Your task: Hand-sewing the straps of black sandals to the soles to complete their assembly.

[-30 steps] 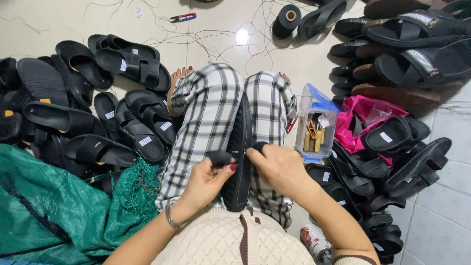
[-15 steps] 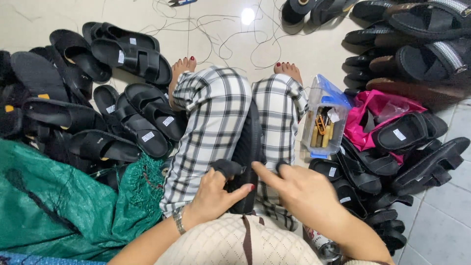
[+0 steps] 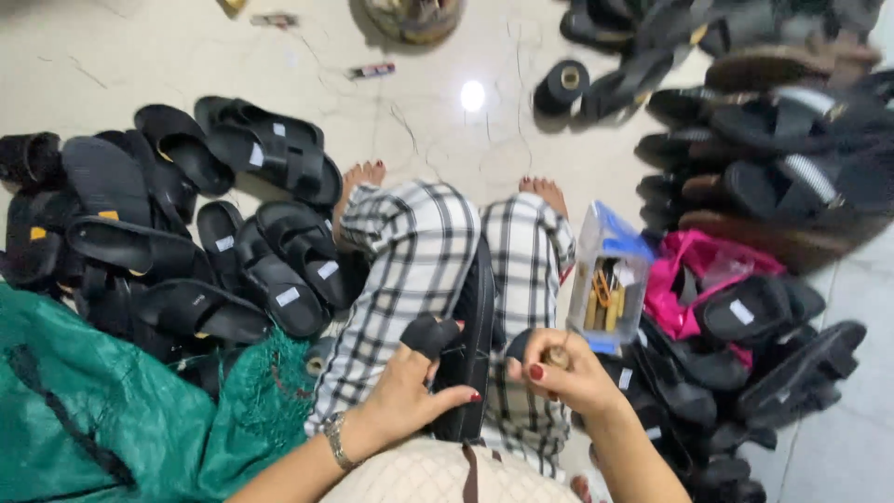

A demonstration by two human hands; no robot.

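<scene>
Sandal (image 3: pixel 470 359) on lap btwn hands; left hand (image 3: pixel 405 396) grip holding strap, right hand (image 3: pixel 563 373) fisted.

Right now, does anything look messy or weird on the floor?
Yes. Black sandals lie in jumbled heaps on both sides, left and right, overlapping at all angles rather than paired. Loose thread trails across the tiles near a black spool. The sandal between the left hand and right hand looks undamaged.

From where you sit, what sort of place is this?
Probably a small sandal-making workshop on a tiled floor: piles of black sandals all around, a spool of black thread, and both hands working on one sandal.
</scene>
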